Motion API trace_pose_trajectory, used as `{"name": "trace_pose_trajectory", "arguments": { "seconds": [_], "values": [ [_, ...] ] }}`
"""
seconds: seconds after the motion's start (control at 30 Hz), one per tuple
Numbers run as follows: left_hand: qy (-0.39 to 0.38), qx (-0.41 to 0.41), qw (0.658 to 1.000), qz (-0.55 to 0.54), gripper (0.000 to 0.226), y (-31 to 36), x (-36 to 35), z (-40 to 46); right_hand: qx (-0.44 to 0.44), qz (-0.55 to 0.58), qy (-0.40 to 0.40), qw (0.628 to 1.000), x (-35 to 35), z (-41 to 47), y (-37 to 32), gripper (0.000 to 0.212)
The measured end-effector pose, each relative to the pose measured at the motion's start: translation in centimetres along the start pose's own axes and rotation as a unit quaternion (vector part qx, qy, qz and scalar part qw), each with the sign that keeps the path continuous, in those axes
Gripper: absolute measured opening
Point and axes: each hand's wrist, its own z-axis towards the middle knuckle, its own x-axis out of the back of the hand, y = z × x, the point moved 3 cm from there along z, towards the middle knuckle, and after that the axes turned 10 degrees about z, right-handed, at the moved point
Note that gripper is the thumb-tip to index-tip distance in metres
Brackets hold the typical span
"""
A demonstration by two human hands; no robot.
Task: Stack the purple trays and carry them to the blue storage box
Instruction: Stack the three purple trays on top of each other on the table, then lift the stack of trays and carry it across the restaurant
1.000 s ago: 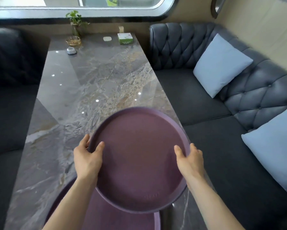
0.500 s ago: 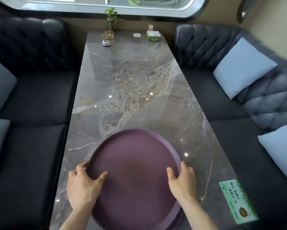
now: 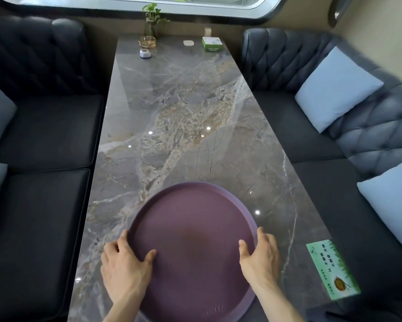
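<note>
A round purple tray (image 3: 193, 247) lies at the near end of the grey marble table (image 3: 179, 117). A second purple rim (image 3: 249, 300) shows just under its lower right edge, so it sits on another tray. My left hand (image 3: 123, 273) grips the tray's left rim, thumb inside the tray and fingers over the outer edge. My right hand (image 3: 260, 259) holds the right rim the same way. No blue storage box is in view.
Dark sofas (image 3: 44, 135) with pale blue cushions (image 3: 337, 89) flank the table on both sides. A green card (image 3: 332, 268) lies at the near right table edge. A plant vase (image 3: 151, 26), a small white object (image 3: 145, 53) and a green box (image 3: 212, 44) stand at the far end.
The tray, held above a lower tray one second ago, has come down onto it. My view has swung left and centred on the table. Both hands keep their hold on the rim.
</note>
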Motion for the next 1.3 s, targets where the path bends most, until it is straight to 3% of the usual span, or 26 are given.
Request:
{"name": "trace_pose_trajectory", "arguments": {
  "seconds": [0.53, 0.7, 1.07, 1.3],
  "values": [
    [0.011, -0.009, 0.998, -0.068, 0.094, -0.6, -1.3, -0.5, 0.113, 0.013, 0.086, 0.990, -2.7, -1.7, 3.5, 0.079],
    [0.034, -0.053, 0.998, 0.021, 0.112, 0.2, -2.3, -0.9, 0.157, -0.038, 0.096, 0.982, -3.7, -2.2, 3.5, 0.082],
    [0.043, -0.056, 0.994, 0.082, 0.121, 0.5, -3.0, -0.6, 0.162, -0.157, 0.060, 0.972, -4.4, -0.7, 3.8, 0.084],
    [0.032, -0.008, 0.999, 0.013, 0.119, 1.3, -2.7, -1.0, 0.160, -0.100, 0.033, 0.981, -3.5, 0.6, 3.4, 0.095]
  ]
}}
